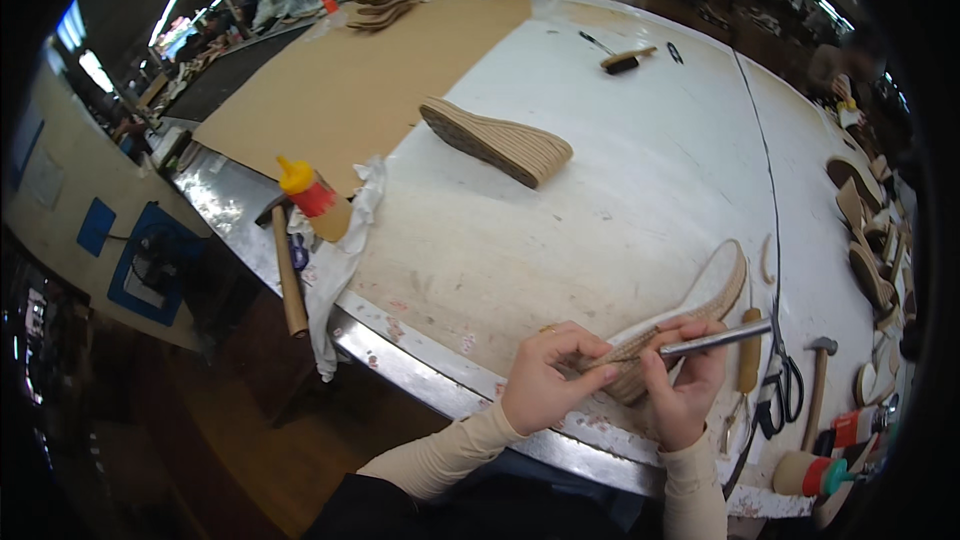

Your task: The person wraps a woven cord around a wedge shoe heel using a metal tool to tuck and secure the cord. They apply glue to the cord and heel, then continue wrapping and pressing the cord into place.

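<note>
L fingers (590,350) pinched on sole (690,315)

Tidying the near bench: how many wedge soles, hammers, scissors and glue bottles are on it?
Wedge soles: 2, one lying alone, one held in both hands
Hammers: 2
Scissors: 1
Glue bottles: 1
Total: 6

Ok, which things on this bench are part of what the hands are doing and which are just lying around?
In use:
left hand
right hand
wedge sole
metal tool

Lying about:
second sole
glue bottle
hammer
scissors
brush
rag
</note>
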The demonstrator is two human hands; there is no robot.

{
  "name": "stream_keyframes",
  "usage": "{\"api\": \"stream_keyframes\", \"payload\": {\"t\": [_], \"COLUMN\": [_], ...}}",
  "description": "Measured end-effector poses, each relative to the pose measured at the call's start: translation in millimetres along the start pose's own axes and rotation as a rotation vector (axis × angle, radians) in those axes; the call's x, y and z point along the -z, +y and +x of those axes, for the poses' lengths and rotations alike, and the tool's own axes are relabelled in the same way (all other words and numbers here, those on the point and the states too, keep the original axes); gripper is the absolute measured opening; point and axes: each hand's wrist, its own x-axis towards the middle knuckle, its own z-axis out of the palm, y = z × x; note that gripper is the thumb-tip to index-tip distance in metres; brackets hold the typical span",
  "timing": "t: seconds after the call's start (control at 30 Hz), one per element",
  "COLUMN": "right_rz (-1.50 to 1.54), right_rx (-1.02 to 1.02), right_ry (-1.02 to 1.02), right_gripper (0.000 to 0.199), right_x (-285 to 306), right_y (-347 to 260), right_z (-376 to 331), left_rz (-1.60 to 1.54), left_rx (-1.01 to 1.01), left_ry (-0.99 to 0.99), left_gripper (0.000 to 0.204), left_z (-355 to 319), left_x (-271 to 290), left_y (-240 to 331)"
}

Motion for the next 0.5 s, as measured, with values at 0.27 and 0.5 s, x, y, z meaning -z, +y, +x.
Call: {"api": "stream_keyframes", "payload": {"t": [0.27, 0.5], "right_rz": [-0.151, -0.013], "right_rx": [0.128, 0.076], "right_ry": [0.000, -0.007], "right_gripper": [0.041, 0.040], "right_x": [4, 2], "right_y": [1, 3], "right_z": [-1, 1], "left_rz": [-0.024, 0.021], "left_rx": [-0.012, 0.028], "left_ry": [0.026, -0.028], "left_gripper": [0.017, 0.015], "left_z": [-1, -7], "left_x": [-5, 5], "left_y": [1, 4]}}
